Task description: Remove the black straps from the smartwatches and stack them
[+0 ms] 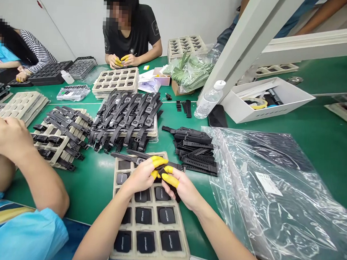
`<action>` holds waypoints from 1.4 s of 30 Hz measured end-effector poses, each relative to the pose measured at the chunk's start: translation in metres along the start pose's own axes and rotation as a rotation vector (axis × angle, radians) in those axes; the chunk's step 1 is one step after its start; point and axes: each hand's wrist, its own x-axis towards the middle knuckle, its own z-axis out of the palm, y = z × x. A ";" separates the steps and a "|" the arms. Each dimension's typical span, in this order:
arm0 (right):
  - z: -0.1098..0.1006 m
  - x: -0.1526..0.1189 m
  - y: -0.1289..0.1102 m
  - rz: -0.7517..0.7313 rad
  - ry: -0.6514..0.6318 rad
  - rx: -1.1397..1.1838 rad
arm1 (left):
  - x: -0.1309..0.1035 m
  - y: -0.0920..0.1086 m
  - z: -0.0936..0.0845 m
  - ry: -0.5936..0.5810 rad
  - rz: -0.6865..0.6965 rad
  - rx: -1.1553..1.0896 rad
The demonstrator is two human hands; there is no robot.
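Note:
Both my hands meet above a beige compartment tray (150, 256), with yellow covers on several fingertips. My left hand (141, 177) is closed, pinching a small black watch part that its fingers mostly hide. My right hand (186, 187) is closed around a black watch strap (174, 190), whose end hangs below the fingers. Square black watch bodies (166, 215) sit in the tray's compartments. Across its far end lies a watch with straps (138, 160), just beyond my left hand. A pile of loose black straps (196, 150) is to the right of the tray.
Watches with straps (125, 118) lie piled on trays ahead. A clear plastic bag (274, 195) covers the right side, near a water bottle (209, 100), a phone (217, 116) and a white box (263, 107). A co-worker's arm (42, 170) is close on my left; another person (131, 36) sits opposite.

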 end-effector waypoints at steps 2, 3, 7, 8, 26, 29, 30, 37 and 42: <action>0.001 0.000 0.000 0.012 0.022 0.023 | -0.001 0.000 0.000 0.007 -0.001 -0.009; 0.001 0.001 0.000 0.016 0.036 0.035 | -0.001 0.000 0.000 0.014 -0.004 -0.016; 0.002 0.002 0.001 0.014 0.067 0.081 | 0.000 0.002 0.001 0.039 -0.032 -0.046; 0.002 0.002 0.001 0.011 0.069 0.091 | 0.000 0.003 0.001 0.041 -0.040 -0.052; -0.001 0.002 0.001 0.005 0.106 0.248 | 0.001 0.008 0.001 0.005 -0.041 -0.024; -0.002 0.003 0.002 -0.002 0.109 0.244 | 0.000 0.008 0.000 0.008 -0.010 -0.029; -0.002 0.003 0.002 -0.003 0.111 0.246 | 0.000 0.008 0.000 0.014 -0.008 -0.016; -0.003 0.004 -0.006 0.015 0.110 0.321 | 0.003 0.008 0.001 0.027 0.013 0.074; -0.006 0.004 -0.011 0.048 0.107 0.335 | 0.005 0.006 0.001 0.024 0.036 0.141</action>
